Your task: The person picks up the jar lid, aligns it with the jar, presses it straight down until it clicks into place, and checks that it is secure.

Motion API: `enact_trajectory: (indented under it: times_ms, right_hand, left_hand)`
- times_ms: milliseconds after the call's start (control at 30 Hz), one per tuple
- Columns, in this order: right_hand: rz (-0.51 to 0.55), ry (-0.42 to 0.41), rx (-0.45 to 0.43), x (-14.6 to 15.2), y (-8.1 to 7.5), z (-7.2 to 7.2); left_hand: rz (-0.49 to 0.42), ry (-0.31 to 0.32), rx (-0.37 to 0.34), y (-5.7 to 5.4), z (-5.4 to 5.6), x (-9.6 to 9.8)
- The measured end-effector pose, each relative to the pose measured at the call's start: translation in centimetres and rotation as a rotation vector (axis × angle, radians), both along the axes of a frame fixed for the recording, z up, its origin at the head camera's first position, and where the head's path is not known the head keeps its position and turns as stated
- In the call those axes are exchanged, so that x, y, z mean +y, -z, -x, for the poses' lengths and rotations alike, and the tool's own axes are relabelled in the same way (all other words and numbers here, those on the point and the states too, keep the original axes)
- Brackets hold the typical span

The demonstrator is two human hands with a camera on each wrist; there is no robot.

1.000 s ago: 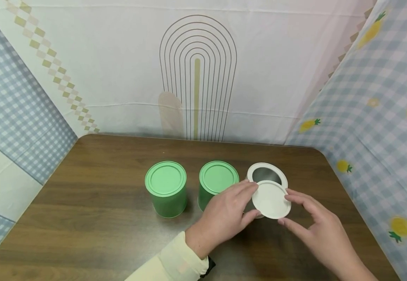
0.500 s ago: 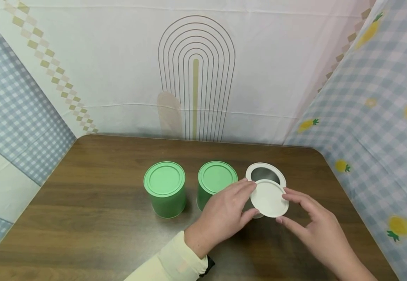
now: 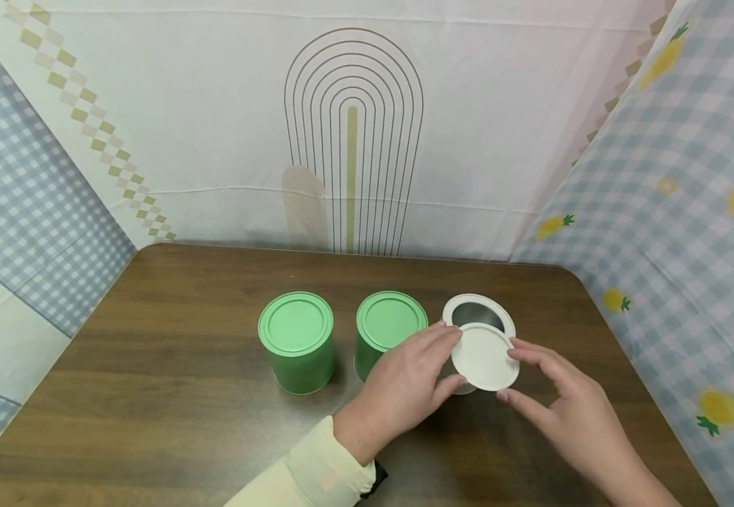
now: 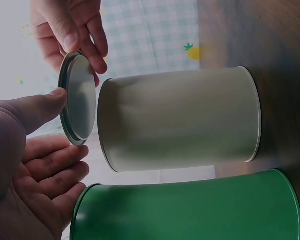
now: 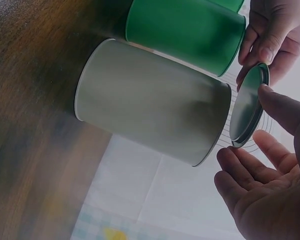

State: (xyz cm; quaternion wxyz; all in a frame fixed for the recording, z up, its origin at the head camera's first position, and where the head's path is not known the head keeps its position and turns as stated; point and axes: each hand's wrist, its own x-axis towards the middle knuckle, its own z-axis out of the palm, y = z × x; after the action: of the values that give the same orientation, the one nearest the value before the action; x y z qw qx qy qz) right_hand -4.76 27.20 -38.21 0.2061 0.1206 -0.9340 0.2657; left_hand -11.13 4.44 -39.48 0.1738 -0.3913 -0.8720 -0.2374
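A round white lid (image 3: 485, 357) is pinched at its edges between my two hands. My left hand (image 3: 401, 384) holds it on the left with thumb and fingertips, and my right hand (image 3: 572, 412) grips the right side. Below and just behind it stands an uncovered white can (image 3: 476, 300), its dark inside partly showing. In the left wrist view a narrow gap separates the lid (image 4: 82, 100) from the rim of the can (image 4: 180, 122). The right wrist view also shows the lid (image 5: 247, 107) apart from the can (image 5: 150, 100), slightly tilted.
Two green cans with green lids stand to the left, one in the middle (image 3: 392, 320) partly behind my left hand, the other (image 3: 297, 331) farther left. All stand on a brown wooden table (image 3: 151, 394). A patterned cloth (image 3: 214, 105) hangs behind it.
Hardly anything differs. The whole head view has shifted slightly left; both hands keep the lid in nearly the same place over the white can.
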Motion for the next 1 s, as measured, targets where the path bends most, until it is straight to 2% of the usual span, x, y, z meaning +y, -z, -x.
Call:
enact_trajectory:
  times_ms: [433, 1000]
  right_hand:
    - [-0.024, -0.002, 0.014, 0.07, 0.07, 0.44]
    - [-0.020, 0.016, -0.022, 0.06, -0.06, 0.93]
  left_hand:
    - [0.015, -0.016, 0.002, 0.04, 0.26, 0.07]
    - [0.023, -0.036, -0.004, 0.02, 0.56, 0.20]
